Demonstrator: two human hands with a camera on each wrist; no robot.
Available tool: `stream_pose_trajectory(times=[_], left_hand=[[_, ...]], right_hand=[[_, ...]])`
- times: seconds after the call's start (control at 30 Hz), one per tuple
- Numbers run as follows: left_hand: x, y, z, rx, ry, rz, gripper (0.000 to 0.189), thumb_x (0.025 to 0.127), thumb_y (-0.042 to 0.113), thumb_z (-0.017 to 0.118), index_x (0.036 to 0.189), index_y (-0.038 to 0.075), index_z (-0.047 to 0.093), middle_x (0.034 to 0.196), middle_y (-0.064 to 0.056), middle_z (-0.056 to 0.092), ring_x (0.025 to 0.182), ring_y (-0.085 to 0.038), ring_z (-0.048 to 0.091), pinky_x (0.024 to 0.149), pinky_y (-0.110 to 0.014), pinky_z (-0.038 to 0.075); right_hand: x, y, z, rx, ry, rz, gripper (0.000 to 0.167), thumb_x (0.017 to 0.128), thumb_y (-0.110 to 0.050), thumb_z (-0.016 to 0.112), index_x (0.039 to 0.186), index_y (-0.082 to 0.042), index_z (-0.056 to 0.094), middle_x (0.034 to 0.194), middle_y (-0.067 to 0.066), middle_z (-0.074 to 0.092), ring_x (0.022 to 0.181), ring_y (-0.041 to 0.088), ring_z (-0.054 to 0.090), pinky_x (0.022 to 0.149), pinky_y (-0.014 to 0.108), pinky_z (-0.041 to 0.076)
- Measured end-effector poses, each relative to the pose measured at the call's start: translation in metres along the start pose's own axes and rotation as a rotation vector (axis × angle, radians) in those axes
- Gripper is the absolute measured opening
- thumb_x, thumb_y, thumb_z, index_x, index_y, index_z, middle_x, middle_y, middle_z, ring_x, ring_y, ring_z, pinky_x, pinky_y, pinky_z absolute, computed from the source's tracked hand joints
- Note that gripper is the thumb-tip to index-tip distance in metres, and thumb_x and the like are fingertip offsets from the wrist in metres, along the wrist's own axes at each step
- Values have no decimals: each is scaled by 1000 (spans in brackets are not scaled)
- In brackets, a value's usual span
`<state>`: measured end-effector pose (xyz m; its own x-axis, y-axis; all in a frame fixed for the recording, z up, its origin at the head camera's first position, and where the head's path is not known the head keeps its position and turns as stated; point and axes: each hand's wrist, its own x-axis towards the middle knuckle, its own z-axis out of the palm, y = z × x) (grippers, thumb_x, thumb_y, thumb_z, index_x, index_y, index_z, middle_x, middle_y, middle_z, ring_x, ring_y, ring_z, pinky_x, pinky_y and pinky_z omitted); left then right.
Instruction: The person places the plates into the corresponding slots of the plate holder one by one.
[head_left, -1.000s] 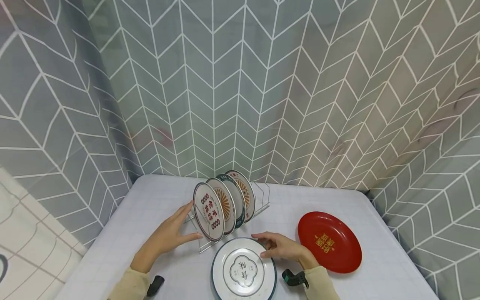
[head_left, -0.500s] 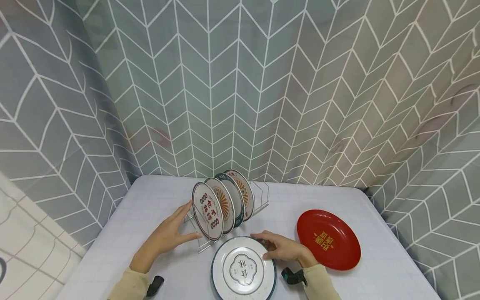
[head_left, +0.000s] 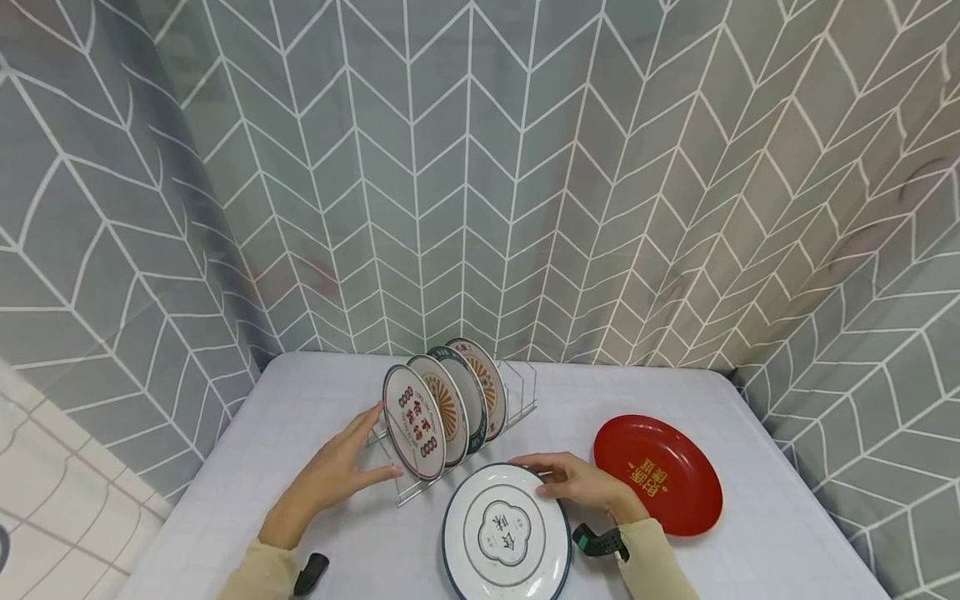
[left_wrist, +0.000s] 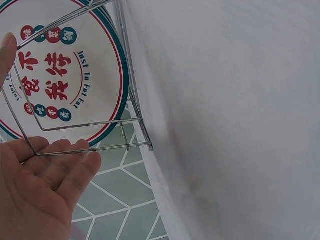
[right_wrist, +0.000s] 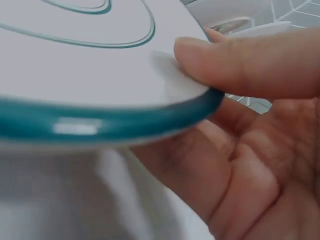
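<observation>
My right hand [head_left: 581,485] pinches the rim of a white plate with a dark teal edge [head_left: 506,533], thumb on top and fingers beneath. In the right wrist view the plate's rim [right_wrist: 75,122] stands above the cloth; whether its far side touches the table cannot be told. My left hand [head_left: 333,471] is spread at the near-left end of a wire dish rack [head_left: 405,493], its fingers [left_wrist: 70,170] against the wire. Between thumb and fingers stands the rack's front plate with red lettering [head_left: 414,423]. Several plates lean upright in the rack.
A red oval plate [head_left: 660,475] with gold characters lies on the white-clothed table [head_left: 337,383], right of my right hand. The rack's far-right end shows bare wire slots [head_left: 522,392]. A grey herringbone curtain [head_left: 465,208] hangs behind the table and at both sides.
The teal-rimmed plate has moved to the right together with my right hand, and has turned somewhat. My left hand keeps its place at the rack. The head view has shifted slightly.
</observation>
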<state>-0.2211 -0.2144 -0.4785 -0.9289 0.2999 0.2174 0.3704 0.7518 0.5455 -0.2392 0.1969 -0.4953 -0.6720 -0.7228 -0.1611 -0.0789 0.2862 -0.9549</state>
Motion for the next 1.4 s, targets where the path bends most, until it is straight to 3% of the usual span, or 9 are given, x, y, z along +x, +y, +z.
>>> stream_pose_trajectory(times=[0.17,0.3,0.43,0.6,0.83,0.97,1.1,1.3,1.4], left_hand=[[1,2,-2,0,1,4,109,76,68,70,157,15,21,159,-16,30,141,-41,37,111,-60,37],[2,2,-3,12,6,6,109,76,66,71,157,15,21,159,-15,30,141,-41,38,111,-60,38],[3,2,-4,14,16,10,108,75,65,72,157,15,22,158,-15,31,140,-41,39,110,-60,38],[4,1,-1,-1,17,20,108,76,65,72,157,14,22,158,-16,31,140,-41,38,111,-61,37],[3,1,-1,-7,11,-6,107,76,61,74,157,16,22,159,-15,30,141,-41,37,111,-61,37],[2,1,-1,-1,10,-3,105,77,56,76,157,13,22,158,-17,31,140,-42,38,110,-61,38],[0,0,-1,11,10,-4,105,77,57,75,156,11,23,157,-19,32,139,-43,39,110,-61,38],[-2,-1,0,-13,9,1,106,77,61,74,157,12,23,157,-18,32,140,-43,37,111,-61,37],[-2,0,1,-24,13,2,106,76,59,75,157,14,23,158,-17,32,140,-42,38,111,-61,37]], right_hand=[[-8,-12,-6,0,31,-12,50,95,-11,62,143,-13,52,134,10,62,116,20,59,97,29,52],[-19,-34,-9,-1,135,12,49,94,-13,64,142,-14,53,132,12,62,110,24,62,89,31,58],[-31,-57,-13,-48,232,7,51,93,-14,66,143,-15,53,137,15,59,113,23,60,89,29,58],[-43,-91,-32,-40,274,-114,53,95,-7,62,145,-3,46,135,18,57,107,17,63,83,30,61],[-50,-151,-76,-52,384,-222,51,97,-4,58,146,-2,43,116,-2,66,87,13,68,68,31,63],[-46,-177,-94,-68,498,-225,51,97,-4,58,146,-6,45,114,-6,66,86,11,68,67,27,62],[-35,-192,-105,-148,582,-172,52,97,-9,60,147,-9,45,118,-5,63,85,8,65,67,22,59],[-15,-191,-110,-233,604,-121,52,97,-7,59,147,-8,44,127,22,57,90,9,60,72,25,60],[-9,-188,-109,-220,609,-118,52,97,-5,58,148,-7,44,130,28,55,90,8,61,72,25,61]])
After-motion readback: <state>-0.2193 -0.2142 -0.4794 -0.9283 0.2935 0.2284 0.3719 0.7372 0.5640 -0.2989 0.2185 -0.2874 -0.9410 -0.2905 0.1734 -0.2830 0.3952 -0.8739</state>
